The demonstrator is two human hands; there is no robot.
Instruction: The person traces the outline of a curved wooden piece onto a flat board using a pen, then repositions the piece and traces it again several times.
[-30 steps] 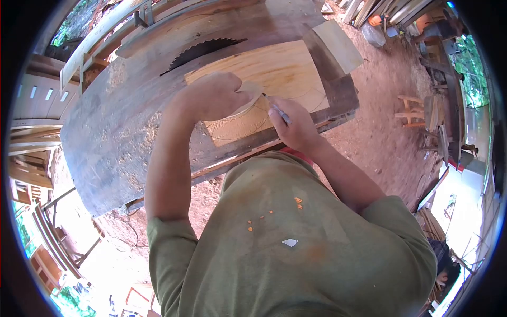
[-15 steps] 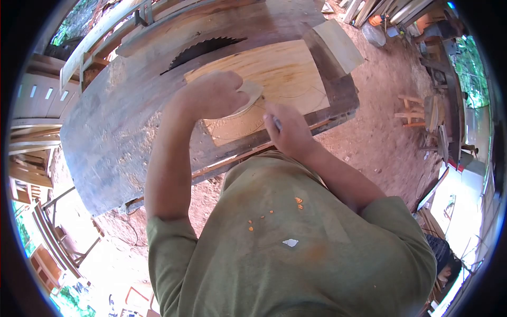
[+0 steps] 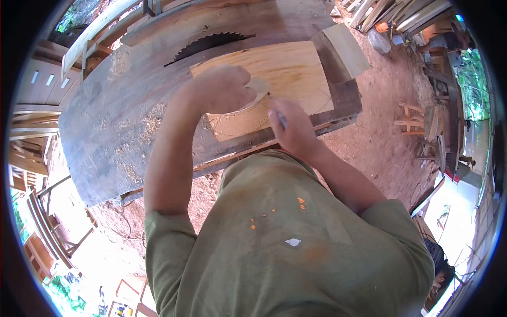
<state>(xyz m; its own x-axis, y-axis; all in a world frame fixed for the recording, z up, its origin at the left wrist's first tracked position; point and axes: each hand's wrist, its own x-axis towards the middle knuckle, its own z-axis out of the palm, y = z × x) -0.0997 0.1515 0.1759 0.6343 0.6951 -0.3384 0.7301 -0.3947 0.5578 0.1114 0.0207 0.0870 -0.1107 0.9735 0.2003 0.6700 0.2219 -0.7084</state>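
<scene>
On the workbench lies a light plywood board marked with curved pencil lines. Over its near-left part, my left hand is closed on a thin, pale wooden piece with a curved edge, keeping it flat against the board. My right hand is wrapped round a pencil. The pencil's dark tip is at the right end of the pale piece, right by its edge. Part of the pale piece is hidden under my left hand.
A toothed circular saw blade sticks up through the bench beyond the board. Another thin panel lies at the bench's right end. Sawdust is scattered on the left. A wooden stool stands on the dirt floor; a person is at lower right.
The view has shifted slightly, moving the bench a little to the right in the picture. My left hand keeps its hold on the pale piece, and the pencil tip remains near its right end.
</scene>
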